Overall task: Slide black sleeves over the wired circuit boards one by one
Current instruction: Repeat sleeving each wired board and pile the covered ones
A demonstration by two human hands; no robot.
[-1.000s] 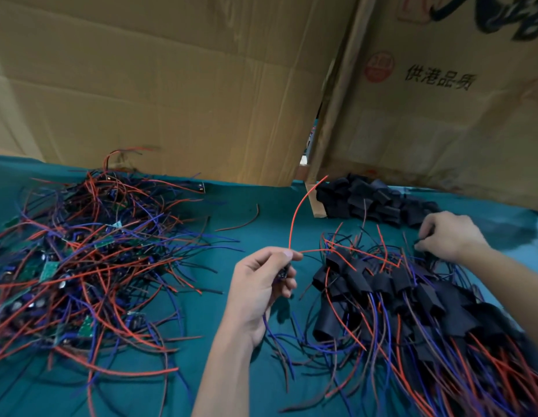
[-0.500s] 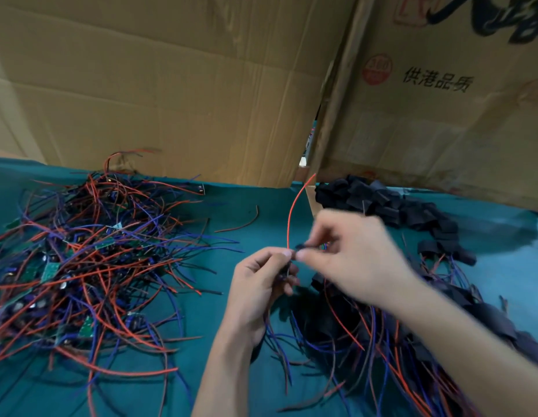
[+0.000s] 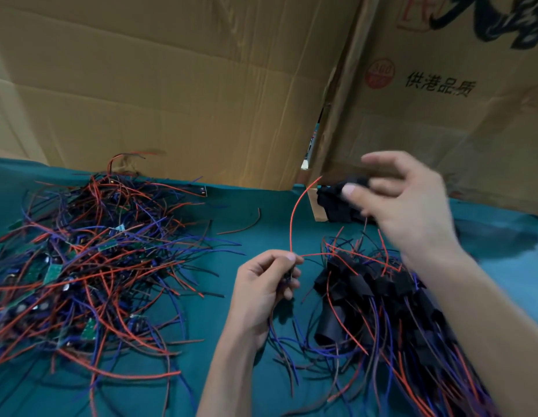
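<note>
My left hand [image 3: 261, 290] pinches a small wired circuit board [image 3: 288, 273] between thumb and fingers at the table's middle. Its red wire [image 3: 293, 218] arcs upward, and blue wires hang below the hand. My right hand [image 3: 409, 212] is raised to the upper right, motion-blurred, with its fingers spread and nothing visibly held. Its thumb lies in front of the heap of loose black sleeves [image 3: 331, 206] at the back. Below it, a pile of boards in black sleeves [image 3: 382, 290] spreads toward the lower right.
A big tangle of bare green boards with red and blue wires [image 3: 81, 251] covers the left of the teal cloth [image 3: 231, 212]. Cardboard walls [image 3: 171, 85] stand close behind. A single loose wire [image 3: 246, 227] lies at the middle back.
My right hand went from the sleeve heap to my left hand's fingertips, then lifted up and right with fingers spreading. My left hand stayed put, holding the board.
</note>
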